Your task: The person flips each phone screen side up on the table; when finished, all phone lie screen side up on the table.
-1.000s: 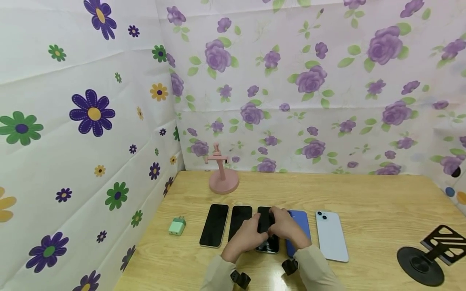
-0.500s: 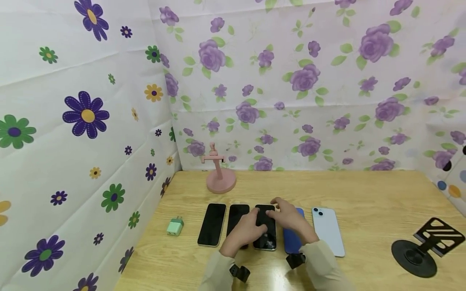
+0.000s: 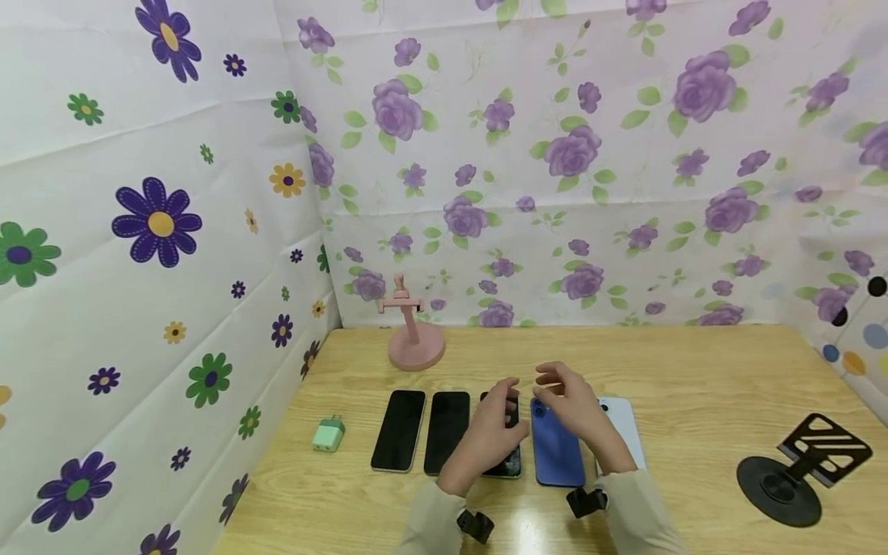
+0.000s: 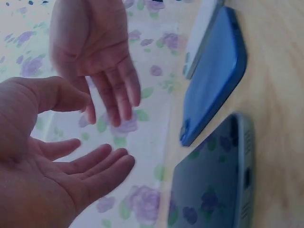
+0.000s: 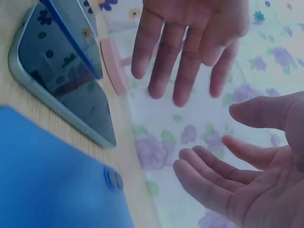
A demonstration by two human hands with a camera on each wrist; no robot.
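Holding relaxed, empty left grip (image 3: 491,424) above black phone (image 3: 512,465) left of blue phone (image 3: 557,456), loose, empty right grip (image 3: 574,405) near its camera (image 3: 539,409)

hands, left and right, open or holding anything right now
Left hand: open, holding nothing, near the middle black phone.
Right hand: open, holding nothing, near the blue phone.

Glare on tabletop (image 3: 683,385) (wrist views hazy)
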